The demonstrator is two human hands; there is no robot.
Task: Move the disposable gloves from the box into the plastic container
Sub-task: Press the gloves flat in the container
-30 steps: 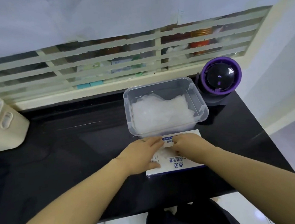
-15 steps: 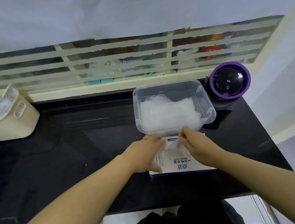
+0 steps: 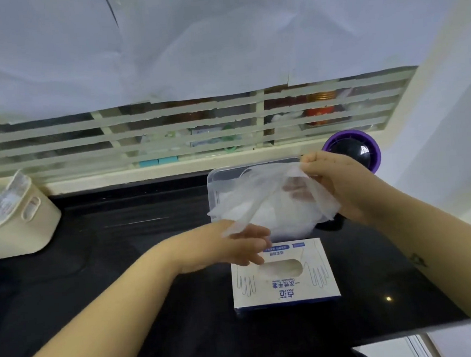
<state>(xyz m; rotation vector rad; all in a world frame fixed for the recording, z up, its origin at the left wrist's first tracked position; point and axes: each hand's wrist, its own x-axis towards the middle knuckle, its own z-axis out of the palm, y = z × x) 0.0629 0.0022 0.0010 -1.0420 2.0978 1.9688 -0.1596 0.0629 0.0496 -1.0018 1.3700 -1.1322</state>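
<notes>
A white glove box [image 3: 285,284] with blue print lies flat on the black counter, and more gloves show through its oval slot. Behind it stands the clear plastic container [image 3: 215,185], holding a pile of thin see-through gloves. My right hand [image 3: 339,184] is raised over the container and pinches a clear disposable glove [image 3: 261,196] that hangs down across the container's front. My left hand [image 3: 234,246] hovers at the box's far left corner, fingers loosely spread, just under the glove's lower end, holding nothing.
A purple-rimmed round black device [image 3: 353,152] sits right behind the container. A cream bin [image 3: 21,223] with plastic wrap stands at the counter's far left. A slatted window [image 3: 168,133] runs along the back. The counter's front edge is near my body.
My right hand has pulled a glove out of the box and lifted it up over the container. My left hand has slid off the box top to its far left corner.
</notes>
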